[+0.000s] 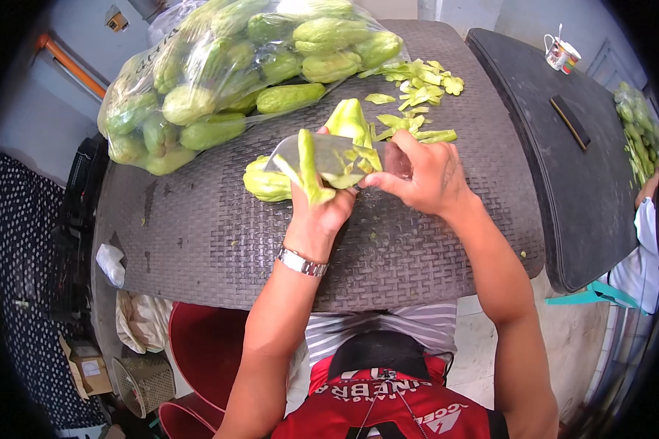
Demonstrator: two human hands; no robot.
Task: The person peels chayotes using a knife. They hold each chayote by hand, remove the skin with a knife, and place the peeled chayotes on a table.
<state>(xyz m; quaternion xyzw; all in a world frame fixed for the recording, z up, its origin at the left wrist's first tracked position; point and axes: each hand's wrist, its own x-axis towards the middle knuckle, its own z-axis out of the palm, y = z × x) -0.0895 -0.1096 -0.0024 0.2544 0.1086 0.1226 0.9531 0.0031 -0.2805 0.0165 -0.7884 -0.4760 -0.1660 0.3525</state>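
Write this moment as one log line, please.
left hand: holding chayote | right hand: gripping knife | table: peelings, plastic bag of chayotes

Chayotes are coloured light green, peelings yellow-green. Knife blade is seen as silver, handle as brown. Table is patterned in grey-brown basketweave, side table coloured black. Shirt is done in red and black, white-lettered; shorts are striped grey and white. Cloth is dotted white on black; bucket is coloured dark red.

Bright | glare on plastic bag | edges curved (corners black)
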